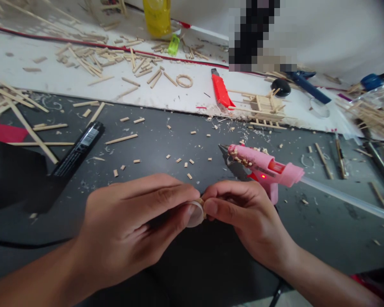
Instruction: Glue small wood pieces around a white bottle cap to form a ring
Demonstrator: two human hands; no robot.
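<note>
My left hand (141, 217) is closed around a small round whitish piece (196, 214), with its pale circular end facing me and most of its body hidden by the fingers. Light wood shows along the right edge of this piece. There, the thumb and fingers of my right hand (243, 209) pinch against it; whether they hold a separate bit of wood is hidden. Just behind my right hand, a pink hot glue gun (259, 164) lies with its red light lit and a clear glue stick (345, 198) out of its back. Small cut wooden bits (186, 164) lie scattered beyond both hands.
A black marker-like tube (80, 147) lies at left near wooden sticks (28, 123). Along the white board (166, 96) are a red cutter (222, 90), a wooden ring (184, 81), a small stick structure (267, 108) and a yellow bottle (157, 17). A brush-like tool (341, 157) lies right.
</note>
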